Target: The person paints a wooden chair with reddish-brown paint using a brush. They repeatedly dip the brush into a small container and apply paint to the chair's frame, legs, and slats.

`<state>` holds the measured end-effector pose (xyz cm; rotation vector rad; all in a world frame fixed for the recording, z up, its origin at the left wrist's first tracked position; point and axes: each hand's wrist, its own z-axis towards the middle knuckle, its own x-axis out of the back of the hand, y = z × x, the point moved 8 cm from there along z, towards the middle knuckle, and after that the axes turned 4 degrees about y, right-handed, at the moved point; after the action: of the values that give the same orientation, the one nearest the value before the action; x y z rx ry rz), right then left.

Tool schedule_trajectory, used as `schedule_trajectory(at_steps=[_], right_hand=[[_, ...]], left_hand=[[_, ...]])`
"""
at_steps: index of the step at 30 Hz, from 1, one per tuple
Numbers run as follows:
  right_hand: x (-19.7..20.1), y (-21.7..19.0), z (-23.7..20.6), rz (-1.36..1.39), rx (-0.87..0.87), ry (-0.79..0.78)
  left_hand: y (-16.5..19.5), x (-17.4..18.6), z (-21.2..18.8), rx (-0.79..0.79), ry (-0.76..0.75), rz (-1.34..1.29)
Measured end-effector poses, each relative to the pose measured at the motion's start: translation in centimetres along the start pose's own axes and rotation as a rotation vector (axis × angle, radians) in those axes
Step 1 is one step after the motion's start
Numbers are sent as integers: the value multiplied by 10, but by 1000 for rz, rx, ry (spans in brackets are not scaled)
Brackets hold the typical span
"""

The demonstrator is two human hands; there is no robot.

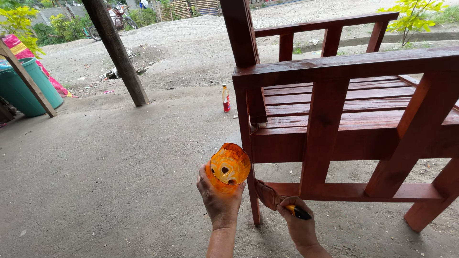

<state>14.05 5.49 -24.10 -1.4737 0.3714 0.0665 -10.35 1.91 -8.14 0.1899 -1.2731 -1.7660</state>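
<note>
Gripping a cut-off orange plastic container (228, 167) from below, the left hand (219, 200) holds it up over the concrete floor (105, 181), its stained open mouth facing upward. The right hand (297, 224) is clenched around the yellow-and-black handle of a paintbrush (277, 199), whose bristles press against the lower rail near the front leg of a reddish-brown wooden bench (344, 119). The container sits just beside that leg, near the brush. Farther back on the floor a small red-labelled bottle (225, 98) stands upright by the bench, a leaning wooden post (117, 52) rises behind, and a green barrel (24, 88) sits at the far left.
</note>
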Motion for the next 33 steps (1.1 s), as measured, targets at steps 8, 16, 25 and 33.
schedule_trajectory(at_steps=[8,16,25,33], right_hand=[[-39,-122,17,-99,157,-95],[-54,-229,35,-325,347,221],[-64,-247,69,-161,-101,-24],[-64,-261,54,-105,114,60]], left_hand=[[-1,-6,-2,-12,-2,40],[-2,-2,-2,-52,33,-9],[5,-9,-3,-31,28,-24],[-1,-3,2,16,46,-6]])
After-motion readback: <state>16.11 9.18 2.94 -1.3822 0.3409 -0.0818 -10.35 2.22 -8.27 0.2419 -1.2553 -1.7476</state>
